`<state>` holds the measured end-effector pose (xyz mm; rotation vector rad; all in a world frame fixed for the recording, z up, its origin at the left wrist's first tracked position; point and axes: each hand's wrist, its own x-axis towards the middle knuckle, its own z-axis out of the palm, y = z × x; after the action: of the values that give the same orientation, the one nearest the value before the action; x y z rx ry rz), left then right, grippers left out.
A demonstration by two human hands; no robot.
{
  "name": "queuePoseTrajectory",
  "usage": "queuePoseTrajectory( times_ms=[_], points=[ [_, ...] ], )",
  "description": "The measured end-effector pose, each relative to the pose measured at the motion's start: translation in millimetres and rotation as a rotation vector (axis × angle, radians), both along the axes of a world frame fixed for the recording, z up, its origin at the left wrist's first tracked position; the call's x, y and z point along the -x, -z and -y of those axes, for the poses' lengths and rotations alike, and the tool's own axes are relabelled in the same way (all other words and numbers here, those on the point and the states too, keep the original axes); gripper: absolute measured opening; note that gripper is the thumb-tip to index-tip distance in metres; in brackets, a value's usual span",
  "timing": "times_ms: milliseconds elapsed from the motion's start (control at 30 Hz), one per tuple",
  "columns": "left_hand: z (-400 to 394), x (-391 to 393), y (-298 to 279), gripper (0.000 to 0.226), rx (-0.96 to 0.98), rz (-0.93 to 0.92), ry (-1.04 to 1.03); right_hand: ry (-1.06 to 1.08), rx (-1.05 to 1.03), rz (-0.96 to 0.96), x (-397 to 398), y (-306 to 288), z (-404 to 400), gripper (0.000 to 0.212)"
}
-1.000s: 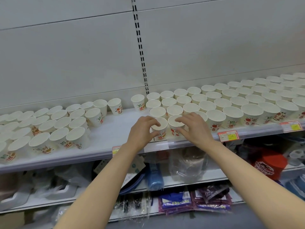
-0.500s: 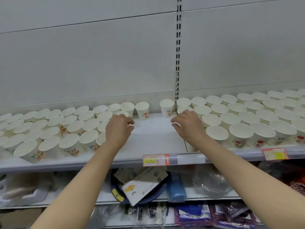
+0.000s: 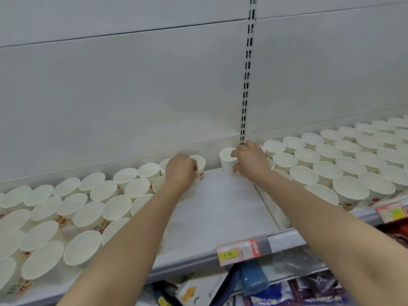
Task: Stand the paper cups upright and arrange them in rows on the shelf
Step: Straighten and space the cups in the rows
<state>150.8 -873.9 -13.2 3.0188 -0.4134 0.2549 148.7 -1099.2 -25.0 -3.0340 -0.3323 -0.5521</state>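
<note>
Both hands reached the shelf's [image 3: 220, 202] back row. The left hand [image 3: 180, 167] curled round one upright cup [image 3: 199, 165]; the right hand [image 3: 250, 160] pinched another cup [image 3: 227, 156], a bare gap between them.

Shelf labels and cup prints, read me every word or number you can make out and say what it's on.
"2 00": yellow patch of the price tag on the shelf front edge.
Rest of that tag: too small to read.
Right price tag: blurred, unreadable.
Red and orange prints on the cups: characters too blurred to read.
Packet on the lower shelf: small dark print, unreadable.
</note>
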Motion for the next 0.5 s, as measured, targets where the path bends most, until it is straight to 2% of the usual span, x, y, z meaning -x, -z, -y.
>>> queuePoseTrajectory(
  times_ms=[67,500],
  points=[
    [6,-3,3,0.014,0.05,0.027,0.023,-0.013,-0.003,-0.012,-2,1,0,0.024],
    [37,-22,14,0.012,0.097,0.086,0.117,-0.062,0.041,-0.021,-21,8,9,0.005]
  ],
)
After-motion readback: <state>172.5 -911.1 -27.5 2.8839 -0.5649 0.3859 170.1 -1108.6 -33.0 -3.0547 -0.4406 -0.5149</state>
